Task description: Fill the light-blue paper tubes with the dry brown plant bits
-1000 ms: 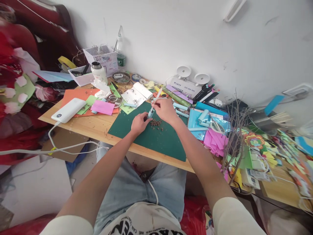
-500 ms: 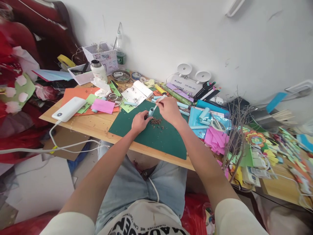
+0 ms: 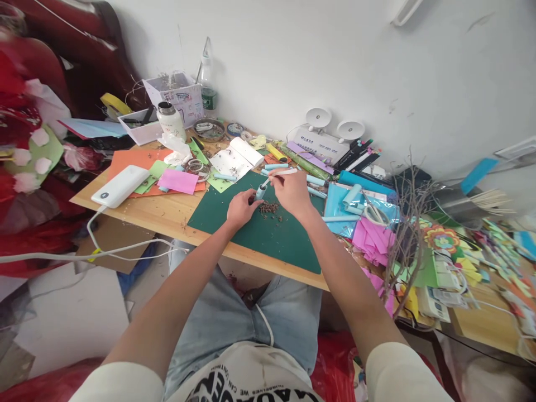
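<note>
My left hand [image 3: 242, 209] rests on the dark green cutting mat [image 3: 268, 243], its fingers closed round a short light-blue paper tube [image 3: 260, 193] held upright with the open end up. Above and to the right, my right hand [image 3: 292, 191] pinches a thin white stick-like tool [image 3: 286, 172], slanted so its lower tip is at the tube's mouth. Whether the tip is inside or only at the rim is too small to tell. Beside the tube lies a small heap of dry brown bits [image 3: 269, 208], with a few scattered on the mat.
More light-blue rolled tubes [image 3: 316, 181] lie behind my right hand. A white power bank [image 3: 120, 186] with a cable is at the left. Bare twigs [image 3: 412, 223] and pink paper [image 3: 372, 240] crowd the right. An uncapped white bottle [image 3: 171, 120] stands at the back left.
The white tool has tipped over from steep to flatter, its upper end swinging right. My left hand keeps the tube in nearly the same place. The view has shifted slightly.
</note>
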`<action>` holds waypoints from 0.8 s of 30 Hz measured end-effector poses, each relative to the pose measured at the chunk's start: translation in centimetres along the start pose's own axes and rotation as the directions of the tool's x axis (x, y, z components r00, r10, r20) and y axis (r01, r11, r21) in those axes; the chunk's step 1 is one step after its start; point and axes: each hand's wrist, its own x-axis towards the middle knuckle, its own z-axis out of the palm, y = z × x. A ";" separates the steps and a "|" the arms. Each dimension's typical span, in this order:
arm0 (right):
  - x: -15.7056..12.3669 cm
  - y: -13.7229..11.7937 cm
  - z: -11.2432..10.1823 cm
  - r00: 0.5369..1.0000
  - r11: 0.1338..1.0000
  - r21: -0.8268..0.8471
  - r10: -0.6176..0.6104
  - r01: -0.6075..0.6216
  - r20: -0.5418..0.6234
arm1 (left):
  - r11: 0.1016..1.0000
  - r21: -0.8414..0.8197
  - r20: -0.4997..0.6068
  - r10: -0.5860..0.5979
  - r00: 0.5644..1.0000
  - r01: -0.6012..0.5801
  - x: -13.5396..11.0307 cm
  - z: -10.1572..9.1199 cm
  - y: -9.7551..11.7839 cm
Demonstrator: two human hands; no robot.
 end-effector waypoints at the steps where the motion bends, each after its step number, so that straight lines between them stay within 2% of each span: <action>1: 0.0 0.0 0.0 1.000 1.000 0.005 -0.001 0.001 0.005 | 1.000 -0.001 -0.001 0.000 1.000 0.000 0.0 0.0 0.0; 4: 0.0 0.0 -0.2 1.000 1.000 0.008 0.000 -0.001 0.028 | 1.000 0.000 0.004 -0.003 1.000 0.003 0.0 0.1 -0.1; 7: 0.0 -0.2 -0.1 1.000 0.999 0.030 0.021 -0.021 0.003 | 1.000 0.002 0.006 0.005 1.000 -0.005 0.1 0.1 -0.2; 11: 0.0 -0.5 0.0 0.999 1.000 0.022 0.011 -0.012 0.044 | 1.000 0.012 0.002 -0.005 1.000 0.005 0.1 0.1 -0.2; 16: 0.3 -0.6 -0.7 0.998 1.000 0.006 0.020 -0.020 0.064 | 1.000 -0.002 0.016 -0.009 1.000 0.009 0.0 0.0 -0.1; 22: 0.1 -0.4 -0.6 0.996 0.997 0.036 0.077 -0.075 -0.045 | 1.000 -0.005 0.007 -0.011 1.000 0.011 0.1 0.0 0.0; 24: -0.1 -0.3 -0.2 0.999 0.998 0.040 0.044 -0.043 -0.022 | 1.000 -0.007 0.003 -0.004 1.000 0.004 0.1 0.0 -0.1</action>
